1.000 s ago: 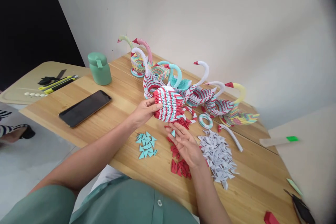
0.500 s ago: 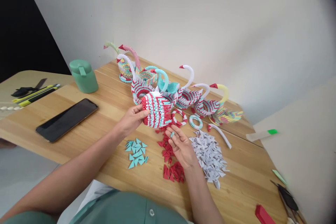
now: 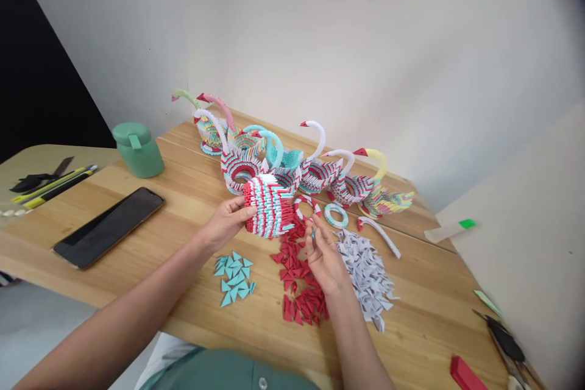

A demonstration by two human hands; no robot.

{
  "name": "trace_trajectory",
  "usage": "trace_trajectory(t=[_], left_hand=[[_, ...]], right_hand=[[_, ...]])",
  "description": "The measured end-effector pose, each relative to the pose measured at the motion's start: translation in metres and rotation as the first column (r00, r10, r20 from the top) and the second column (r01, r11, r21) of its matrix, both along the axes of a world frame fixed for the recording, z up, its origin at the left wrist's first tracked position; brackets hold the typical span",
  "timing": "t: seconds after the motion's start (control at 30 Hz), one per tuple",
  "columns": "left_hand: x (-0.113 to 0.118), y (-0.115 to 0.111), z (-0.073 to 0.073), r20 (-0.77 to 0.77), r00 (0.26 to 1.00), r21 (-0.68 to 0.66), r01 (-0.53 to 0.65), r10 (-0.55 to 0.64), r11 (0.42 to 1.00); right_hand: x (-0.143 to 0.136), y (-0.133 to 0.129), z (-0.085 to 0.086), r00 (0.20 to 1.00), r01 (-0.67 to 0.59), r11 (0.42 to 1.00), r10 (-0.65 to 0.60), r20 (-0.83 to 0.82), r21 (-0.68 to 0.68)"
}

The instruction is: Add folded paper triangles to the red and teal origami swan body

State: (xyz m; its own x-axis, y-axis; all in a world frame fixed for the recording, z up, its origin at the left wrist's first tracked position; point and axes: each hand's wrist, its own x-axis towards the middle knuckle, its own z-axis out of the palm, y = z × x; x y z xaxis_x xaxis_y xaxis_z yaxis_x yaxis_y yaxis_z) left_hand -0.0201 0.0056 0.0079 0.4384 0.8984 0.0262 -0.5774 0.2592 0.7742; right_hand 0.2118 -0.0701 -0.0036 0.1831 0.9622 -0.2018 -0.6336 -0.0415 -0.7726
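Our left hand clamps a paper body; our right hand pinches a blue piece.
Nearer us than the left hand lie blue triangles; red triangles spread left of the right hand, white triangles to its right. The paper body juts right from the left hand. Beyond both hands lie two rings, then paper swans.

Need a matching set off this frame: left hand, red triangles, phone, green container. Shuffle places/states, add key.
Column one
1. left hand
2. red triangles
3. phone
4. green container

Column two
A. lying flat, screen dark
B. gripping the striped paper piece
C. upright, beyond the phone
D. between the teal triangles and the pale triangles

Pairs: 1-B, 2-D, 3-A, 4-C
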Motion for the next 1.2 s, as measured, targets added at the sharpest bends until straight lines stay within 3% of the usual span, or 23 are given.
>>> trace_trajectory(t=[0.13,0.57,0.77,1.03,1.2], left_hand=[[0.000,0.001,-0.002,-0.010,1.000,0.008,0.007,-0.007,1.000],[0.000,0.001,-0.006,-0.038,0.999,0.001,-0.008,0.008,1.000],[0.000,0.000,-0.005,-0.046,0.999,0.003,0.010,-0.010,1.000],[0.001,-0.001,-0.001,-0.047,0.999,0.016,0.019,-0.018,1.000],[0.002,-0.002,0.000,-0.055,0.998,0.041,0.034,-0.032,0.999]], right_hand=[[0.007,0.006,-0.001,0.998,0.033,0.999,-0.031,-0.062,0.041],[0.001,-0.003,0.007,0.997,0.034,0.999,-0.036,0.063,0.027],[-0.003,-0.003,0.005,0.974,0.060,0.997,-0.069,0.216,0.047],[-0.006,-0.007,0.003,0.864,0.064,0.995,-0.096,0.494,0.080],[-0.004,-0.008,0.003,0.853,0.084,0.990,-0.130,0.505,0.113]])
